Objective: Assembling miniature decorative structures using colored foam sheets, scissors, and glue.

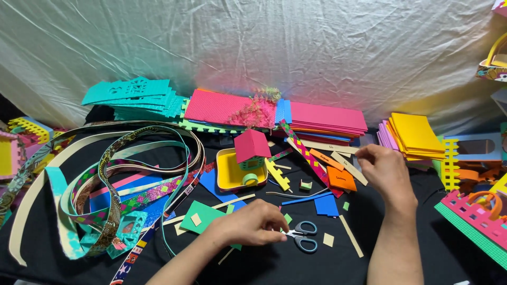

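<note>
The left hand (252,224) lies low on the black-covered counter (274,266), fingers (274,230) curled down and pinching the blades of a small pair of scissors (302,236) with grey-blue handles; the scissors lie flat on the cloth, handles pointing right, just beside a small cream foam square (328,240). Under and just left of that hand sits a green foam piece (202,216) with a pale square on it. The right hand (384,170) is raised farther back and to the right, fingers bent together around the end of a cream foam strip (348,168) that slants down to the left; whether the strip is truly pinched or only touched I cannot tell. Just below that strip lies an orange foam piece (340,178), and a blue foam square (326,205) rests near the middle. Between the hands' reach and the back stacks stands a yellow tray (228,175) holding a little foam house with a red roof (251,145). A patterned pink and green strip (306,155) runs diagonally beside it. Looped ribbons and bands (105,179) sprawl across the left. Along the rear, against the white sheet, lie stacks of teal foam (132,96), pink foam (222,108) and yellow sheets (417,133)
</note>
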